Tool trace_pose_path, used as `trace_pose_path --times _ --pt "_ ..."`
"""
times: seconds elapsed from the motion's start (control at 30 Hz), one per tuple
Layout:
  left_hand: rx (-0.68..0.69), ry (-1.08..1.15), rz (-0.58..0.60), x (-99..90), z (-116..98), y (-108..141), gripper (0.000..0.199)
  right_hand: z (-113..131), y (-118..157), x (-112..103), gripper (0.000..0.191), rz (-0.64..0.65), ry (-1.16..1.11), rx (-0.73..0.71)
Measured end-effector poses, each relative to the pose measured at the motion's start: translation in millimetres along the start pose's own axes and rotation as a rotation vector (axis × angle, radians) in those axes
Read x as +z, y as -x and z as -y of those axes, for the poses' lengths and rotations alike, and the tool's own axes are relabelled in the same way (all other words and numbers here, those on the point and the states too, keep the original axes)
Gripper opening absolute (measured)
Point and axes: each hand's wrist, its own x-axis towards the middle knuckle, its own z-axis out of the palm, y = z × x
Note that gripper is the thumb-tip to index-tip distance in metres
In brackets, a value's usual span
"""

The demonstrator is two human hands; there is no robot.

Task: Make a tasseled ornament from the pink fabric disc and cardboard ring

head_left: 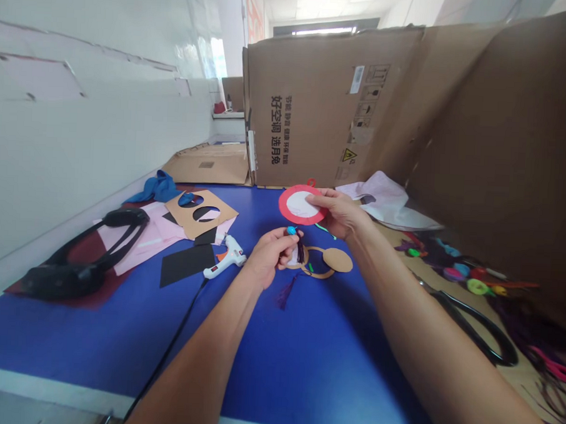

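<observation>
Disc (298, 204), red-rimmed, is grasped in the right hand (342, 213); the left hand (268, 254) pinches a blue bead (291, 230).

Matt paper disc (298, 204), glossy tabletop (286, 362)

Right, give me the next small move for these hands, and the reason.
I'd probably raise the left hand slightly, bringing the small, round, glossy blue piece toward the lower edge of the flat white disc with a red rim. The right hand already holds that disc, and the blue piece sits just below it, apart.
</observation>
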Motion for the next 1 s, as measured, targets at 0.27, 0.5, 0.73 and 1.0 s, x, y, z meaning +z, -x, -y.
trace_pose_path --times 0.27,0.5,0.73,1.0 --pt "-0.020 0.076 -0.019 -1.8 0.8 -1.1 0.031 1.7 -5.0 -1.7 0.020 -0.031 0.026 -0.011" --pt "-0.016 0.114 -0.002 -1.3 2.6 -1.8 0.032 2.9 0.1 4.8 0.018 -0.073 -0.038 0.002" --pt "-0.002 0.216 0.022 -4.2 2.6 -2.9 0.035 1.6 -2.3 1.9 0.016 -0.075 -0.022 0.008" --pt "0.028 0.184 -0.047 -1.6 4.0 -2.9 0.038 -3.7 -6.1 -1.6 0.016 -0.081 -0.009 0.008"
